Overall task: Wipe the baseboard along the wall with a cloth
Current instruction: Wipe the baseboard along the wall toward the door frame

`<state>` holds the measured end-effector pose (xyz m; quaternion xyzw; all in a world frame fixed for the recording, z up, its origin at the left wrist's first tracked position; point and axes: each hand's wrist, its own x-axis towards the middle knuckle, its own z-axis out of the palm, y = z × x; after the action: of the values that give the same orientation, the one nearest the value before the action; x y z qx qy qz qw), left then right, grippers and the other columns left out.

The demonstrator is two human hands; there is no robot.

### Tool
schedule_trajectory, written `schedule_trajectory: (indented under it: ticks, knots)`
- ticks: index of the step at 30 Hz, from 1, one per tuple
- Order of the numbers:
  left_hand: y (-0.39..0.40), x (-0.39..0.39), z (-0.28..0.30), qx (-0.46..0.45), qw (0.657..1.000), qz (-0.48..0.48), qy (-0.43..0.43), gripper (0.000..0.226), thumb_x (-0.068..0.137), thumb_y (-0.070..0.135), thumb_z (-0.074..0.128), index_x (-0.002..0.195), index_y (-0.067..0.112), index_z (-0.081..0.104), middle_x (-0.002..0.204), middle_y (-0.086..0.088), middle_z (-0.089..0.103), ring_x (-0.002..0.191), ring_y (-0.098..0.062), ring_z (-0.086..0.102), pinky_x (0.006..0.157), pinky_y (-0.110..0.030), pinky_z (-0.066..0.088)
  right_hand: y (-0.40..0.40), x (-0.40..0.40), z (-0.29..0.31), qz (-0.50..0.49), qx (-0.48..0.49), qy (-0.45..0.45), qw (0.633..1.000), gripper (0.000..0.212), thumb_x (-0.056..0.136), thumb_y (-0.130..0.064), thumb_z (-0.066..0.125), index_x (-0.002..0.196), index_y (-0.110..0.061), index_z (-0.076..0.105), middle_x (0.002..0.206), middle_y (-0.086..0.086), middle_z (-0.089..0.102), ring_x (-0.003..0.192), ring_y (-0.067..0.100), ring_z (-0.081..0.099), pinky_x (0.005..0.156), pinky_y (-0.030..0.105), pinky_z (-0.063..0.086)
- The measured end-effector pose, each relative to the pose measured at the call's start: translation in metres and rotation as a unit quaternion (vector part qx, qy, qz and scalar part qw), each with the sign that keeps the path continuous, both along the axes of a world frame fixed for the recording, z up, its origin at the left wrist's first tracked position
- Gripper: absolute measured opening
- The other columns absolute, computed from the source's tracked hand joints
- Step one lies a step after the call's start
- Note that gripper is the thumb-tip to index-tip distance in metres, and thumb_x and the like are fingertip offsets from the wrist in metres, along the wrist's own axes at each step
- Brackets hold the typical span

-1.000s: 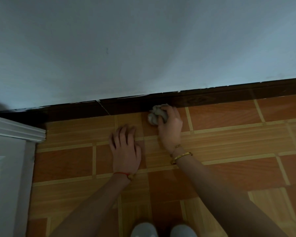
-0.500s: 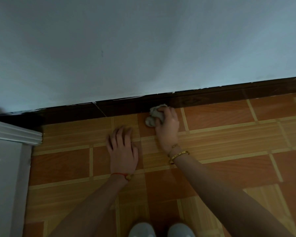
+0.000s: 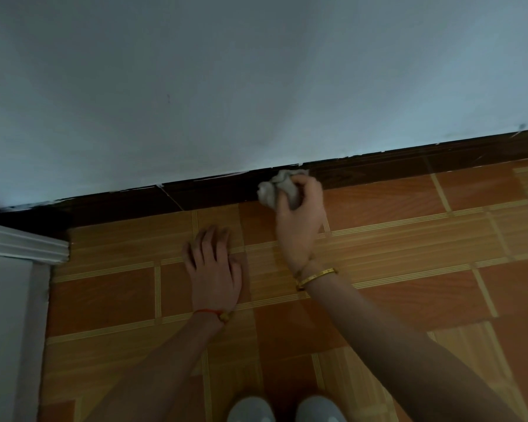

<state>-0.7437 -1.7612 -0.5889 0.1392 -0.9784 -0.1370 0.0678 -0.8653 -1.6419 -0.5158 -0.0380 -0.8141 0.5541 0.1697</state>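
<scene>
A dark brown baseboard [image 3: 409, 166] runs along the foot of the pale blue wall, rising from left to right. My right hand [image 3: 299, 217], with a gold bangle on the wrist, grips a crumpled grey cloth [image 3: 276, 188] and presses it against the baseboard near the middle. My left hand [image 3: 214, 269], with a red string on the wrist, lies flat on the floor tiles, fingers spread, a short way left of and below the cloth.
The floor [image 3: 409, 239] is orange-brown wood-pattern tile. A white door frame or cabinet edge [image 3: 22, 248] stands at the left, meeting the baseboard's left end. My two grey shoe tips [image 3: 284, 409] show at the bottom edge.
My right hand has lifted the cloth from the floor edge up onto the baseboard face. The left hand stays planted on the tiles.
</scene>
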Motion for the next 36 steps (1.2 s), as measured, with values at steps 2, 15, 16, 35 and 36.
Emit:
schedule_trajectory:
  ticks: [2,15,16,35,36]
  knots:
    - [-0.001,0.0,0.0,0.001,1.0,-0.001,0.003,0.052,0.094,0.026,0.038,0.142,0.01,0.049,0.147,-0.016,0.045,0.137,-0.038,0.041,0.118,-0.063,0.022,-0.009,0.002,0.002,0.025,0.007,0.027,0.999,0.019,0.082,0.003,0.068,0.098,-0.006,0.061,0.098,0.004,0.059,0.092,0.009,0.057,0.082,0.013,0.045]
    - [-0.001,0.0,0.0,0.002,1.0,0.0,-0.01,0.053,0.095,0.026,0.037,0.143,0.01,0.049,0.147,-0.017,0.045,0.136,-0.039,0.042,0.116,-0.064,0.023,0.001,-0.004,0.016,-0.014,-0.005,0.054,0.998,0.022,0.081,0.009,0.063,0.099,-0.003,0.058,0.102,0.009,0.057,0.097,0.016,0.057,0.085,0.017,0.045]
    - [0.0,0.0,0.0,0.001,1.0,0.001,-0.01,0.053,0.094,0.027,0.037,0.143,0.01,0.049,0.147,-0.017,0.045,0.136,-0.039,0.043,0.116,-0.064,0.023,-0.005,-0.001,0.017,0.028,0.007,0.058,0.998,0.022,0.08,0.009,0.064,0.098,-0.002,0.059,0.102,0.009,0.057,0.097,0.015,0.057,0.084,0.019,0.046]
    - [0.001,0.0,0.0,-0.004,1.0,0.0,-0.01,0.053,0.094,0.026,0.036,0.143,0.009,0.049,0.147,-0.017,0.045,0.137,-0.039,0.041,0.118,-0.063,0.022,0.005,-0.006,0.007,-0.001,0.008,0.036,0.999,0.019,0.082,0.004,0.066,0.099,-0.002,0.059,0.1,0.007,0.061,0.094,0.01,0.058,0.084,0.018,0.048]
    - [0.001,0.0,0.0,-0.002,1.0,0.001,-0.007,0.053,0.094,0.027,0.036,0.142,0.01,0.049,0.147,-0.017,0.045,0.137,-0.039,0.041,0.118,-0.063,0.022,-0.001,-0.003,0.006,0.031,0.022,0.042,0.998,0.019,0.081,0.006,0.067,0.097,-0.001,0.06,0.098,0.007,0.06,0.091,0.007,0.056,0.082,0.013,0.045]
